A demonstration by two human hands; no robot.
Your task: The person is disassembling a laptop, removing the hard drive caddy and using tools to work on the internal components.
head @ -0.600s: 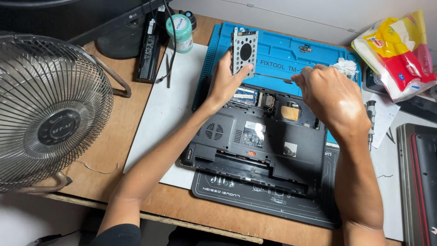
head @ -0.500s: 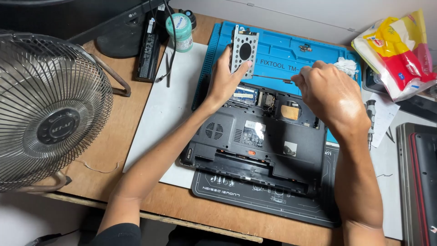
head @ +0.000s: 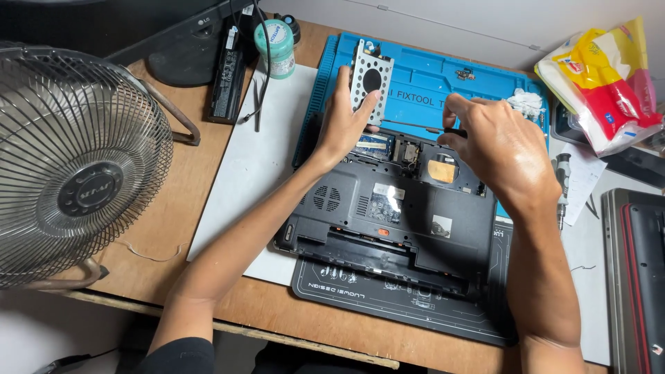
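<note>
- since the earlier frames, barely shifted: left hand [head: 344,123] still gripping the perforated metal drive bracket [head: 369,82] at upper centre of the frame, bracket tipped a touch more upright over the blue mat [head: 443,76]; right hand [head: 495,149] still pinched on its tool, at the same spot.
- left hand: fingers wrapped on the bracket's lower edge, thumb against its face; holding it lifted, lower end just above the open bay of the laptop.
- right hand: closed narrow around a thin dark screwdriver [head: 422,127], shaft running leftward across the centre of the frame toward the left hand; tip hidden behind the left thumb, cannot tell what it touches.
- upturned black laptop base [head: 395,221] lying at centre of the frame, bottom cover off at its top edge, memory module [head: 374,145] and an orange-taped patch [head: 442,170] exposed just beneath the hands.
- laptop resting partly on the blue mat, partly on a dark printed mat [head: 388,294] at lower centre, white sheet [head: 263,152] to the left of it.
- left of the frame: wire-caged desk fan [head: 76,166] on the wooden desk [head: 173,228].
- upper left of centre: long black battery pack [head: 227,83], teal-lidded jar [head: 276,47] beside it.
- upper right: yellow and red snack bag [head: 599,76]; white crumpled wad [head: 525,102] on the blue mat's right edge.
- right edge: a second screwdriver [head: 562,187] lying on paper, well apart from both hands.
</note>
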